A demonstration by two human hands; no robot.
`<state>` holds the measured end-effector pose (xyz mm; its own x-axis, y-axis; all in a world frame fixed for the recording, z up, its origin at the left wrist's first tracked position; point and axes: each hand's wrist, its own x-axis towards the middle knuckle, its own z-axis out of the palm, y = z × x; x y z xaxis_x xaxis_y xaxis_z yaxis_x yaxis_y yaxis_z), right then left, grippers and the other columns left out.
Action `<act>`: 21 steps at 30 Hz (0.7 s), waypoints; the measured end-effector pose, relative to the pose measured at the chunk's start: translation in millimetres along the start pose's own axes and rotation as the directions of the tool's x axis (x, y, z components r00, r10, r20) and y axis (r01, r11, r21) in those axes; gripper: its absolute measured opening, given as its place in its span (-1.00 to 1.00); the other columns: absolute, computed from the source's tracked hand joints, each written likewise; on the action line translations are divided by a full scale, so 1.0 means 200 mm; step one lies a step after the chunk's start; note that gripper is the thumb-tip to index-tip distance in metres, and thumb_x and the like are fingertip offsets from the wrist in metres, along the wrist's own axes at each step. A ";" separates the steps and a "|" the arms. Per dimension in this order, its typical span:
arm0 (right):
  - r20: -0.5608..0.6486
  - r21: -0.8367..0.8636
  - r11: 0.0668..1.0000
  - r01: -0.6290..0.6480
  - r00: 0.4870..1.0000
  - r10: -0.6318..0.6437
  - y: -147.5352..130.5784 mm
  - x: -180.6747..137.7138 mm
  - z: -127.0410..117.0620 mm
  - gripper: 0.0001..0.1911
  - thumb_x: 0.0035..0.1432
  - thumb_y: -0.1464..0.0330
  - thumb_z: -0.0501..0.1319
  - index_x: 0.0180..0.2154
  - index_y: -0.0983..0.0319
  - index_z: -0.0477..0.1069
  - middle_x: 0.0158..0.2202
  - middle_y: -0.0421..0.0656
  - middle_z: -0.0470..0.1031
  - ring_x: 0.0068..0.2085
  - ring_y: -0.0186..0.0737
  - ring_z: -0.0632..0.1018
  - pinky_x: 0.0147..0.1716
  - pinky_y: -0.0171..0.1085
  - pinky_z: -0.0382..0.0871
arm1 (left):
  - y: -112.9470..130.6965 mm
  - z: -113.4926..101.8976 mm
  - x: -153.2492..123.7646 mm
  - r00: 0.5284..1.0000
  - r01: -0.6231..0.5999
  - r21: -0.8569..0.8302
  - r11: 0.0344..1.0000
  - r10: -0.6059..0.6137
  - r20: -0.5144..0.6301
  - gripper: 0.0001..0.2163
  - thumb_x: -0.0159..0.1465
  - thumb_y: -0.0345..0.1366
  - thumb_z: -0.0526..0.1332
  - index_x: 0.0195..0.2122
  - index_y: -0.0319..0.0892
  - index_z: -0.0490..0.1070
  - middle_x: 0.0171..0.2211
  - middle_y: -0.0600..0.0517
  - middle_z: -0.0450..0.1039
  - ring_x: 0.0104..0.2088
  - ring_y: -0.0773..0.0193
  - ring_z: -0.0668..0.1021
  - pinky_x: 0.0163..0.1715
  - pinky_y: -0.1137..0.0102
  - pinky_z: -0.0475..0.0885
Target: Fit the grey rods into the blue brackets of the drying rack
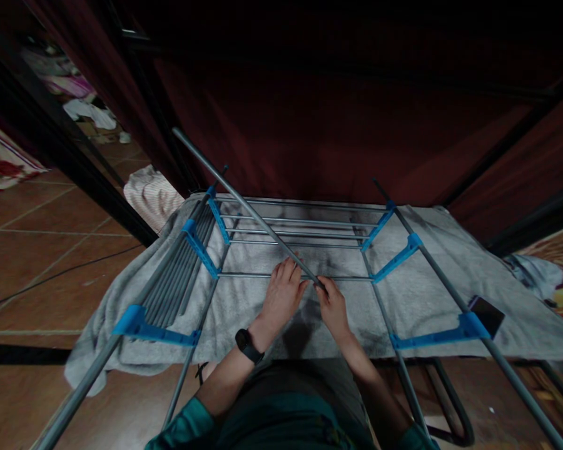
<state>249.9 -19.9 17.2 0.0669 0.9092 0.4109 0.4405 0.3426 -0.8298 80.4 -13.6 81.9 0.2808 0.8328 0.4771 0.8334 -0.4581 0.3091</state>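
Note:
A grey metal drying rack [300, 220] with blue plastic joints lies flat on a grey towel [431, 281] on the floor in front of me. My left hand [281, 294] curls over the near cross rod of the rack, a black watch on its wrist. My right hand [332, 303] is closed on the near end of a loose grey rod [244, 203] that slants up and away to the left across the rack. Both hands sit side by side at the rack's middle.
A dark red wardrobe wall [338, 125] stands right behind the rack. Brown floor tiles [37, 250] spread to the left, with a striped cloth [152, 195] and laundry further back. A small dark object [488, 314] lies at the rack's right joint.

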 end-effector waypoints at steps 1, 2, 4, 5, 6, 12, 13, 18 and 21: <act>-0.003 0.004 1.000 -0.010 1.000 0.010 0.01 0.00 0.00 -0.70 0.36 0.27 0.11 0.02 0.12 0.52 -0.06 -0.06 0.60 -0.01 -0.07 0.59 0.03 -0.08 0.49 | 0.00 0.00 -0.01 1.000 -0.009 0.025 1.000 0.009 0.008 -0.61 0.44 -0.27 0.13 0.26 -0.26 0.31 0.29 -0.30 0.32 0.26 -0.11 0.42 0.22 -0.02 0.40; -0.003 0.009 1.000 -0.019 1.000 0.019 0.02 -0.01 -0.01 -0.70 0.36 0.27 0.11 0.02 0.12 0.52 -0.05 -0.06 0.61 -0.01 -0.07 0.59 0.03 -0.08 0.49 | 0.01 -0.01 -0.01 1.000 -0.016 0.048 0.999 0.015 0.015 -0.60 0.43 -0.28 0.14 0.26 -0.28 0.32 0.32 -0.32 0.30 0.28 -0.12 0.41 0.23 -0.02 0.39; 0.001 0.022 0.999 -0.032 0.999 0.032 0.03 -0.01 -0.01 -0.71 0.35 0.26 0.13 0.00 0.13 0.53 -0.05 -0.06 0.61 -0.01 -0.07 0.60 0.02 -0.08 0.49 | 0.01 -0.01 -0.03 0.999 -0.024 0.091 0.996 0.021 0.028 -0.58 0.42 -0.30 0.14 0.28 -0.28 0.31 0.36 -0.32 0.24 0.31 -0.11 0.38 0.26 -0.02 0.36; 0.002 0.029 0.999 -0.038 0.999 0.038 0.04 -0.02 -0.02 -0.71 0.34 0.25 0.13 0.00 0.13 0.53 -0.05 -0.07 0.62 -0.01 -0.07 0.60 0.02 -0.08 0.49 | 0.01 -0.01 -0.03 0.999 -0.026 0.112 0.993 0.022 0.035 -0.57 0.42 -0.32 0.13 0.30 -0.27 0.29 0.38 -0.31 0.22 0.33 -0.10 0.36 0.28 -0.02 0.33; 0.001 0.035 0.998 -0.043 0.999 0.043 0.05 -0.02 -0.02 -0.72 0.34 0.25 0.14 -0.01 0.13 0.53 -0.05 -0.07 0.62 -0.01 -0.07 0.60 0.02 -0.08 0.49 | 0.01 -0.01 -0.04 0.999 -0.028 0.132 0.991 0.022 0.043 -0.56 0.42 -0.33 0.13 0.32 -0.26 0.28 0.40 -0.29 0.19 0.35 -0.09 0.35 0.31 -0.01 0.30; 0.028 0.049 0.997 -0.062 0.998 0.060 0.08 -0.04 -0.04 -0.75 0.32 0.22 0.17 -0.07 0.12 0.54 -0.09 -0.09 0.63 -0.03 -0.08 0.61 -0.01 -0.10 0.50 | -0.01 0.04 -0.08 0.996 -0.019 0.201 0.979 0.001 0.089 -0.47 0.40 -0.38 0.12 0.40 -0.17 0.22 0.50 -0.19 0.00 0.46 -0.11 0.16 0.37 -0.04 0.19; 0.038 0.049 0.997 -0.062 0.997 0.060 0.08 -0.05 -0.04 -0.76 0.32 0.22 0.18 -0.07 0.12 0.54 -0.09 -0.09 0.63 -0.03 -0.08 0.61 -0.01 -0.10 0.50 | -0.02 0.04 -0.09 0.995 -0.016 0.203 0.979 -0.004 0.095 -0.47 0.39 -0.39 0.12 0.40 -0.18 0.22 0.51 -0.20 -0.02 0.47 -0.12 0.14 0.37 -0.05 0.19; 0.049 0.048 0.996 -0.082 0.996 0.079 0.10 -0.09 -0.03 -0.75 0.31 0.22 0.19 -0.07 0.13 0.55 -0.07 -0.07 0.64 -0.03 -0.07 0.62 -0.02 -0.10 0.52 | -0.03 0.05 -0.11 0.992 0.005 0.124 0.992 -0.020 0.121 -0.46 0.37 -0.43 0.14 0.39 -0.18 0.24 0.50 -0.20 0.00 0.48 -0.15 0.11 0.38 -0.12 0.14; 0.043 0.041 0.995 -0.094 0.995 0.093 0.12 -0.10 -0.03 -0.74 0.30 0.23 0.19 -0.06 0.13 0.55 -0.07 -0.06 0.64 -0.03 -0.06 0.63 -0.02 -0.10 0.53 | -0.05 0.06 -0.11 0.991 0.066 -0.063 0.996 -0.058 0.117 -0.47 0.35 -0.36 0.22 0.35 -0.16 0.28 0.48 -0.23 0.04 0.46 -0.15 0.15 0.37 -0.11 0.17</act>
<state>264.8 -31.2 -7.8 0.0691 0.9464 0.3157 0.3948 0.2647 -0.8798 72.3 -23.2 57.9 0.2856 0.8885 0.3592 0.8182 -0.4212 0.3914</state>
